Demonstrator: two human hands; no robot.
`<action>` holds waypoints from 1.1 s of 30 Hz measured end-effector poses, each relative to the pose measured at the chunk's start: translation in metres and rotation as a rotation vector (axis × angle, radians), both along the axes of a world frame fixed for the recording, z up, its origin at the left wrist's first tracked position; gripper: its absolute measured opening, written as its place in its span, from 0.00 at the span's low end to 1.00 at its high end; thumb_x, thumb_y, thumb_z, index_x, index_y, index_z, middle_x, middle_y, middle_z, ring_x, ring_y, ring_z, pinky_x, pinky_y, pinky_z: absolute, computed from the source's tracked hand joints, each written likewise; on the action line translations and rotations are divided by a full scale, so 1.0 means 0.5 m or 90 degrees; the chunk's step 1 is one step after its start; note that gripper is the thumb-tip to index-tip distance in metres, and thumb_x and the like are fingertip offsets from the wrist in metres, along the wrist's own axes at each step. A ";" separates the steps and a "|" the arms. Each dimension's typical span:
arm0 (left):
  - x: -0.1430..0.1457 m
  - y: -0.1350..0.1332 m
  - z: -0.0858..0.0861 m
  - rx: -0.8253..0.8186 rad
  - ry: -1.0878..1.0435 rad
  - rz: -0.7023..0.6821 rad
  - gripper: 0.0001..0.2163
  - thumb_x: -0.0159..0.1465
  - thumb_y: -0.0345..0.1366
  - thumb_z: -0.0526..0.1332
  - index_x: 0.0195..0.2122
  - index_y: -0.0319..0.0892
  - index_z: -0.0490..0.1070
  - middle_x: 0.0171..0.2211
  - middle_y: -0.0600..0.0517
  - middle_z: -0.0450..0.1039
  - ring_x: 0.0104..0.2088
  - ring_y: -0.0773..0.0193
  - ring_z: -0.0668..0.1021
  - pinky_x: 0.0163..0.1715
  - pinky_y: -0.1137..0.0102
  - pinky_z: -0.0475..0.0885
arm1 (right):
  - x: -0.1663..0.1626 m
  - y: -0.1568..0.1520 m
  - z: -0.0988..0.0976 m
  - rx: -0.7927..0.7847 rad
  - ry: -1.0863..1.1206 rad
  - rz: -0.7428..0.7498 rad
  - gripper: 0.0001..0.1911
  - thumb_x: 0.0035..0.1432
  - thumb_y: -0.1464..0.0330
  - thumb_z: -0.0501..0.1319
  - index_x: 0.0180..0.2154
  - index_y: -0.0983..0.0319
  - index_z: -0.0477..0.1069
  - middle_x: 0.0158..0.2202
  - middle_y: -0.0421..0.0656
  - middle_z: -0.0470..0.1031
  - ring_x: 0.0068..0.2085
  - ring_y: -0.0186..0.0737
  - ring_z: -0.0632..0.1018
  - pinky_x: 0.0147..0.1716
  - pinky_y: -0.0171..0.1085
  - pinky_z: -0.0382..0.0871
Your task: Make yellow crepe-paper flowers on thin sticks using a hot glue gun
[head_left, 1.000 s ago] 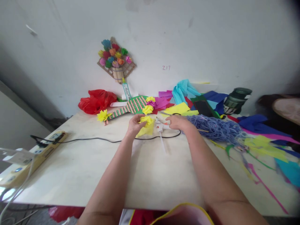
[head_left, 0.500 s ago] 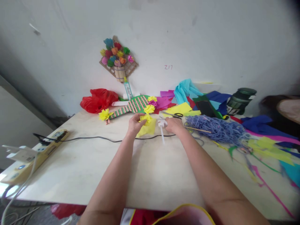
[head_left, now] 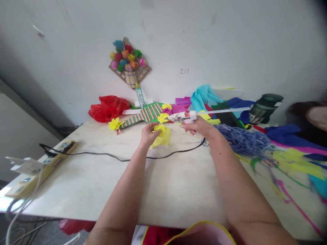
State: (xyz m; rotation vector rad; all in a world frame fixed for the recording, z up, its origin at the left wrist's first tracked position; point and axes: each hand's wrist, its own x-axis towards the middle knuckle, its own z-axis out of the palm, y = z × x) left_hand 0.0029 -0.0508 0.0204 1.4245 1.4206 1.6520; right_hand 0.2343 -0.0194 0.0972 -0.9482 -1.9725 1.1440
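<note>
My left hand [head_left: 149,133] pinches a yellow paper flower [head_left: 160,129] just above the table. Below the flower is a sheet of yellow crepe paper [head_left: 161,140]. In my right hand [head_left: 198,127] is a white hot glue gun [head_left: 185,116], its nozzle pointing left and a long clear glue stick [head_left: 224,110] sticking out behind. Beyond my hands lies a green guitar-shaped craft [head_left: 150,113] with pink strips across it, a yellow flower [head_left: 114,124] at its narrow end, and yellow and magenta flowers at the wide end.
A black cord [head_left: 102,153] runs from the glue gun to a power strip [head_left: 51,166] at the left. Tangled blue-purple string [head_left: 242,141] and coloured paper lie right. At the back are a red plastic bag [head_left: 108,108], a glue bottle [head_left: 140,96] and a dark green jar [head_left: 265,108].
My right hand has lifted the glue gun off the table and turned it, so its nozzle points left toward the flower. My left hand stays nearly in place with the flower.
</note>
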 end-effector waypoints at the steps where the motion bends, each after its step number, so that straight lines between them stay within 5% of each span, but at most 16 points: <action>1: 0.001 -0.001 0.001 0.003 0.019 0.009 0.15 0.45 0.33 0.65 0.36 0.40 0.72 0.32 0.50 0.76 0.31 0.63 0.76 0.30 0.71 0.70 | -0.004 -0.006 0.005 0.000 -0.015 0.006 0.13 0.44 0.62 0.65 0.25 0.64 0.68 0.19 0.37 0.69 0.16 0.27 0.63 0.15 0.30 0.58; 12: 0.000 0.004 -0.004 0.007 0.050 0.027 0.15 0.45 0.31 0.63 0.37 0.40 0.73 0.32 0.50 0.76 0.31 0.64 0.76 0.30 0.71 0.71 | -0.036 -0.016 0.005 0.029 -0.178 -0.002 0.11 0.46 0.63 0.63 0.30 0.64 0.73 0.23 0.40 0.73 0.21 0.31 0.69 0.15 0.29 0.60; 33: 0.004 0.003 -0.002 -0.002 0.042 0.006 0.16 0.44 0.30 0.63 0.36 0.40 0.72 0.31 0.51 0.76 0.30 0.64 0.76 0.31 0.69 0.71 | -0.053 -0.014 -0.013 0.086 -0.201 -0.018 0.12 0.46 0.65 0.63 0.34 0.65 0.75 0.24 0.40 0.74 0.25 0.33 0.72 0.23 0.30 0.65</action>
